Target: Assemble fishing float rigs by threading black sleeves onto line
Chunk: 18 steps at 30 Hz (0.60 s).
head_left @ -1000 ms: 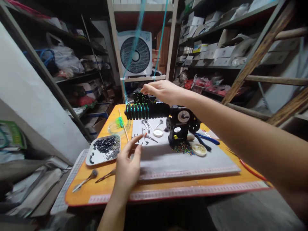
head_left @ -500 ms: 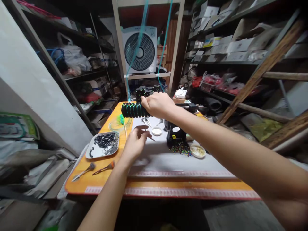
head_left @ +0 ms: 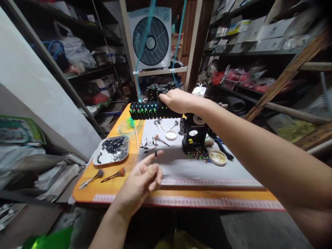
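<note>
A black grooved roller with green and red strands on its near side lies level above the table, on a black stand. My right hand is over the roller's right part, fingers curled around it from above; its fingertips are partly hidden. My left hand is low in front of the roller, index finger stretched out, thumb and other fingers loosely bent. Just at that index finger, a small black weight appears to hang upright below an orange tuft. Several small black pieces lie behind it.
At left, a white tray holds black tubes and grey bits, with two brushes in front. Colored beads lie below the stand, near a dish of gold pieces and pliers. A white dish and a fan are behind.
My left hand has dropped toward me, its index finger now extended. The roller has turned, so strands with red and green show on its front. My right hand stays on it; the view has shifted slightly.
</note>
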{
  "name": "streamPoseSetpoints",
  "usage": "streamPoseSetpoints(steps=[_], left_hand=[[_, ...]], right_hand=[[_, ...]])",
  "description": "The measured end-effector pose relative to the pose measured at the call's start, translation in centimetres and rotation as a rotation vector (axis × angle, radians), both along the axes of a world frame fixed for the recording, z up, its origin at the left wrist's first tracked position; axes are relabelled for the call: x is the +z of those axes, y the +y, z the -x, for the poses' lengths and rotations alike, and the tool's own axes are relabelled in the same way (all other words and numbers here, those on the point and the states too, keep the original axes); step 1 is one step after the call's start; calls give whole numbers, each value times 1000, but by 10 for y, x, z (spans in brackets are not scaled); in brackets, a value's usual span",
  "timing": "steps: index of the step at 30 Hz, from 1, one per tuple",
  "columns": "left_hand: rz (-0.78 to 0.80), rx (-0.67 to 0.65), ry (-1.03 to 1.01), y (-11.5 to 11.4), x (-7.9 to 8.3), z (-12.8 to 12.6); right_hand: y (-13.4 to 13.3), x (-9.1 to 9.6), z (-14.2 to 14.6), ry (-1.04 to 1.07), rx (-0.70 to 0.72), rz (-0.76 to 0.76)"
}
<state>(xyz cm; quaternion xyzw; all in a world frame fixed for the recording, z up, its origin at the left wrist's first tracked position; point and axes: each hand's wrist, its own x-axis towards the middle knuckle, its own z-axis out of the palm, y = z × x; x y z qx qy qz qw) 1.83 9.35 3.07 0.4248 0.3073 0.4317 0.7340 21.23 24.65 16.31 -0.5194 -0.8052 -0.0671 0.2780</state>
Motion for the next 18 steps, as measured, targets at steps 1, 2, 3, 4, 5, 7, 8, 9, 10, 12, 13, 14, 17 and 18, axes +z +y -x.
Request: streamPoseSetpoints(steps=[1,2,3,4,5,7,8,9,10,12,13,14,17,18], left_hand=[[23,-10,-14,-7,-5,2],[46,-19,-25,-15,-10,4],[69,-28,-35,-22,-15,7],[91,-32,-44,-29,-19,9],[112,-33,-52,-36,-23,11],[143,-28,-65,-48,-29,15],[155,-24,-70,-53,-32,16],[165,-19,-73,-57,-35,16],[172,-11,-73,-61,-38,16],[175,3,-55,-67,-47,14],[174,8,-41,-70,-52,12],[170,10,-28,-72,-57,11],[175,6,-7,-80,-72,5],[181,5,-3,-82,-76,4]], right_hand=[[-4,-5,1,-32,-3,-11],[-9,-10,3,-70,-6,-25],[-15,-16,5,-104,-9,-46],[-21,-22,7,-123,-16,-76],[-27,-27,8,-136,-24,-107],[-37,-35,12,-151,-39,-158],[-39,-37,13,-155,-45,-175],[-41,-38,13,-156,-52,-183],[-40,-37,13,-153,-61,-186],[-36,-30,11,-141,-83,-172],[-33,-25,9,-130,-97,-149],[-28,-19,7,-117,-109,-117],[-14,-5,3,-104,-94,6],[-10,-3,3,-110,-79,32]])
